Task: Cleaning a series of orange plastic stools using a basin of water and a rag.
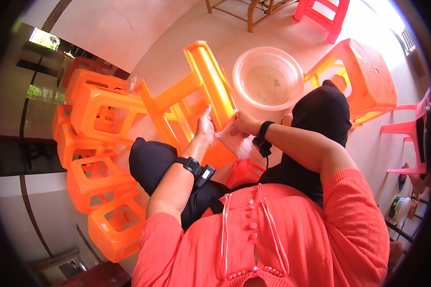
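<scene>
An orange plastic stool (210,86) lies tipped between my knees, its legs pointing up and to the left. My left hand (205,127) grips the stool at its near edge, fingers partly hidden behind the plastic. In my right hand (245,123) is a pale pink cloth (241,145), bunched against the stool's edge and hanging down from the fingers. Just beyond my right hand stands a round whitish plastic basin (269,79) on the floor, with what looks like shallow water in it.
Several orange stools (93,179) stand along the left. Another orange stool (371,79) is at the right, beyond my knee. A red stool (323,16) and a brown-framed piece of furniture (250,18) are at the far side. Pink plastic furniture (409,127) stands far right.
</scene>
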Demonstrator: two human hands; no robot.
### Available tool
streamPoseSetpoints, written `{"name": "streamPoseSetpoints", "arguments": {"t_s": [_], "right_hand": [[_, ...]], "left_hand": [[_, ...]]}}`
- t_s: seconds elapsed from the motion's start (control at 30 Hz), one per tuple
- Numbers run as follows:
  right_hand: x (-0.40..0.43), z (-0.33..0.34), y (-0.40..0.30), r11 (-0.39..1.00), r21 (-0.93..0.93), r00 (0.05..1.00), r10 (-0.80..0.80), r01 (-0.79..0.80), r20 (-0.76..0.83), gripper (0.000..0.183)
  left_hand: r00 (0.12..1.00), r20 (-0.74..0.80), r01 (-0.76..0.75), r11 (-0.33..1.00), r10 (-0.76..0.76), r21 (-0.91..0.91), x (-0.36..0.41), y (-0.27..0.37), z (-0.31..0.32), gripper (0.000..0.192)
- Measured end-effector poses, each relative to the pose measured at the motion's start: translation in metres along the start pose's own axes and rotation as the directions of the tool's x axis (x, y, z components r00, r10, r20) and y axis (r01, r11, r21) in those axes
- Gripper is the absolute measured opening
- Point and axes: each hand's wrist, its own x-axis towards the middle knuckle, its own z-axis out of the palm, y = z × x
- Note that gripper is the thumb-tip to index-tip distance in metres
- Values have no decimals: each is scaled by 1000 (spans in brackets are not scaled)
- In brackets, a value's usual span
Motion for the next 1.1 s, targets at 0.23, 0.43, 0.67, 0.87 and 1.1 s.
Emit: {"name": "streamPoseSetpoints", "arguments": {"t_s": [0.23, 0.43, 0.67, 0.87, 1.1], "right_hand": [[1, -32, -54, 922, -97, 853, -383, 374, -355, 32], [18, -36, -78, 808, -181, 691, -576, 560, -436, 26], [10, -12, -101, 494, -533, 489, -857, 687, -165, 40], [10, -9, -130, 255, -749, 417, -908, 611, 31, 44], [50, -15, -164, 339, -764, 501, -865, 550, -24, 45]], "left_hand": [[996, 61, 41, 965, -59, 260, -32, 11, 4, 67], [984, 79, 131, 951, -159, 278, -62, 2, 12, 67], [999, 35, 16, 967, -8, -253, -78, 3, -7, 62], [983, -153, -125, 983, 103, -137, -78, -5, -15, 58], [970, -243, -6, 994, -21, -111, -77, -7, -15, 50]]}}
